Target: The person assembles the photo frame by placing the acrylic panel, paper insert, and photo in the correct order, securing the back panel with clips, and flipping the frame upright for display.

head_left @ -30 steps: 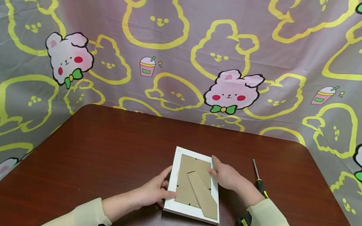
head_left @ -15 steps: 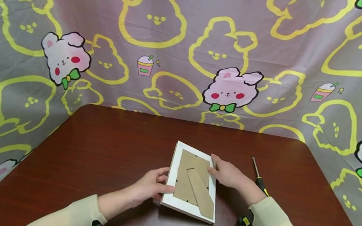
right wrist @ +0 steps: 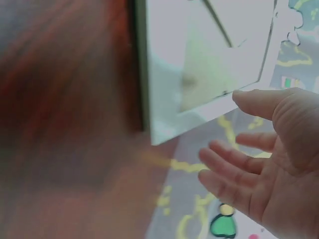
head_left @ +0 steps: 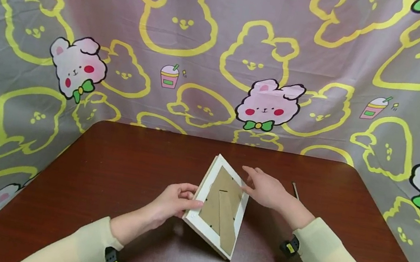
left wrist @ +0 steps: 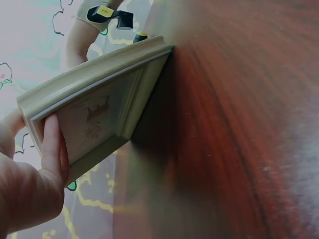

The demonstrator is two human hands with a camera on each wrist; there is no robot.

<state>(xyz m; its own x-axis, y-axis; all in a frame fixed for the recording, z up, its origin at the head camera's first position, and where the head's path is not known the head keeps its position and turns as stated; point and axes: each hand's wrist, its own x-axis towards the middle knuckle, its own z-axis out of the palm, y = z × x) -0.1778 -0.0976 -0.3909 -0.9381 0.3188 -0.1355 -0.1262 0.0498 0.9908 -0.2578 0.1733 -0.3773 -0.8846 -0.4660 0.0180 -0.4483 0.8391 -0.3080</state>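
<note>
A white picture frame (head_left: 206, 192) with a brown backing board and a fold-out stand stands tilted over the table, its lower right corner down at the tabletop. My left hand (head_left: 174, 201) grips its left edge, thumb on the back and fingers on the front. In the left wrist view the front of the picture frame (left wrist: 94, 74) shows a faint picture behind the glazing. My right hand (head_left: 266, 189) is at the right edge, fingers spread and loose; in the right wrist view the thumb of the right hand (right wrist: 284, 149) is right at the frame's border.
A screwdriver (head_left: 296, 190) lies on the brown table (head_left: 140, 156) to the right, mostly hidden behind the right forearm. A patterned curtain (head_left: 203, 70) surrounds the table at the back and sides.
The picture frame has turned and lifted on its left side, now standing steeper. My left hand has risen with it, and my right hand's fingers have loosened from the right edge.
</note>
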